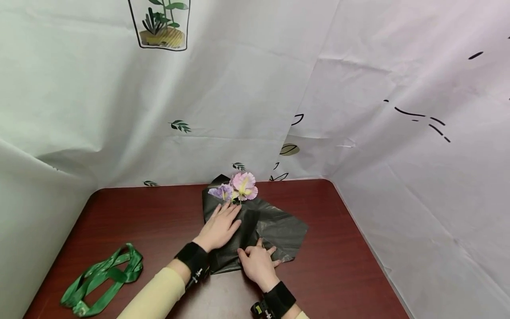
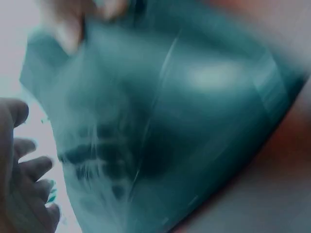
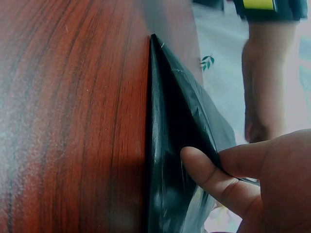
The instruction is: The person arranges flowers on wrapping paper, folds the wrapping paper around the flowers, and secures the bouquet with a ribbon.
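A sheet of black wrapping paper (image 1: pixel 279 223) lies folded at the middle of the table. Pink and purple flowers (image 1: pixel 244 186) stick out past its far edge; their stems are hidden. My left hand (image 1: pixel 219 226) lies over the folded paper just below the blooms, fingers straight. Nearer me, my right hand (image 1: pixel 259 263) is at the paper's lower part with fingers spread. In the right wrist view, the thumb and a finger of that hand pinch the raised edge of the black paper (image 3: pixel 170 131). The left wrist view is blurred, with left fingers (image 2: pixel 34 170) beside the paper (image 2: pixel 194 121).
A loose bundle of green ribbon (image 1: pixel 105 277) lies at the left on the reddish-brown table (image 1: pixel 159 217). White printed cloth (image 1: pixel 223 97) hangs behind the table and along its sides, close to the edges.
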### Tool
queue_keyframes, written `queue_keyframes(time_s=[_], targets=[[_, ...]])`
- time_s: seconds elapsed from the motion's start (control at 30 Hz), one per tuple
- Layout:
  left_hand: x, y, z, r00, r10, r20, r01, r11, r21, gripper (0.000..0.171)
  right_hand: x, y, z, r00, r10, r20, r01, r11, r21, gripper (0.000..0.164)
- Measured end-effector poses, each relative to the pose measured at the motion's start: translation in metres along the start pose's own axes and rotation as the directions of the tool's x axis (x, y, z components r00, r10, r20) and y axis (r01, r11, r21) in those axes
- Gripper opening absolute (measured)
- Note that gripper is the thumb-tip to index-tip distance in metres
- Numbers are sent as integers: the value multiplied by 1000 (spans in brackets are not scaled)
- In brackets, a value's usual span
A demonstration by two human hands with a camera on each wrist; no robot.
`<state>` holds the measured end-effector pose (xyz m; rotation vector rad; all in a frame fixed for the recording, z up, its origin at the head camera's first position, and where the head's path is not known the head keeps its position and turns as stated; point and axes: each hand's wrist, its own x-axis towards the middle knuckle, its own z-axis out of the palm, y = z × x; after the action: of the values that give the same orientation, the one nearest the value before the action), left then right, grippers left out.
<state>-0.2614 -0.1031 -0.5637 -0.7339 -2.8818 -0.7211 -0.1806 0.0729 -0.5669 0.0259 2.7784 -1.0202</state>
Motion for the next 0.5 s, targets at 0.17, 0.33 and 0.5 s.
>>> queue_keyframes(time_s=[0.17, 0.33, 0.5], targets=[[10, -12, 0, 991, -113, 70, 103, 985, 136, 54, 0, 3, 3, 1000, -11, 20, 11, 1000, -2, 45], [2, -18, 5, 973, -217, 75, 201, 963, 181, 61, 2, 9, 8, 999, -8, 51, 8, 1000, 10, 47], [-14, -26, 12, 953, -292, 78, 283, 953, 107, 68, 7, 17, 13, 999, -4, 41, 5, 1000, -10, 50]])
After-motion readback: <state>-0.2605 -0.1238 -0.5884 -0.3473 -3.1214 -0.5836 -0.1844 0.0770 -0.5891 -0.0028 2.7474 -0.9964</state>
